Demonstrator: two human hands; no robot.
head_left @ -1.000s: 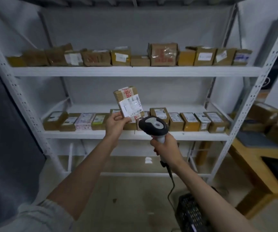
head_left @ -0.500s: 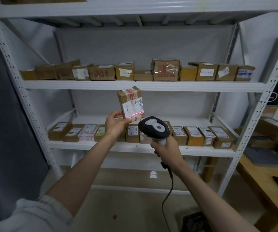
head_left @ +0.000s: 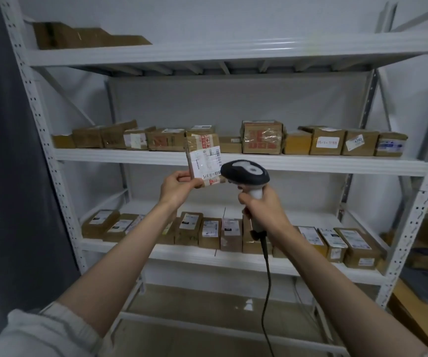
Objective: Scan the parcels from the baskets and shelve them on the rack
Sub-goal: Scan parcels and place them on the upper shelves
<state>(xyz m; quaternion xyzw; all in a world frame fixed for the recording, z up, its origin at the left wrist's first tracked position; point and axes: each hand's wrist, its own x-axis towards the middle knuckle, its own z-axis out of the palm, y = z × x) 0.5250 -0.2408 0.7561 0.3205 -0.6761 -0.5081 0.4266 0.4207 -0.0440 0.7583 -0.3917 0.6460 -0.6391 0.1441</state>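
Before the rack (head_left: 233, 161), left hand (head_left: 175, 186) holds parcel (head_left: 204, 158); right hand (head_left: 263, 210) grips scanner (head_left: 245, 172).

I am seeing one white rack (head_left: 233, 161) with three shelves in view. On the top shelf, at eleven o'clock, I am counting about two brown boxes (head_left: 84, 37), though they are blurring together. The middle shelf is carrying about twelve parcels (head_left: 261, 137) in one row. The lower shelf, from eight to four o'clock, is holding about eleven labelled parcels (head_left: 209, 231); the arms are hiding some. One parcel (head_left: 202, 158) is sitting in one hand (head_left: 177, 186), and one scanner (head_left: 245, 173) with one cable in the other hand (head_left: 264, 210).
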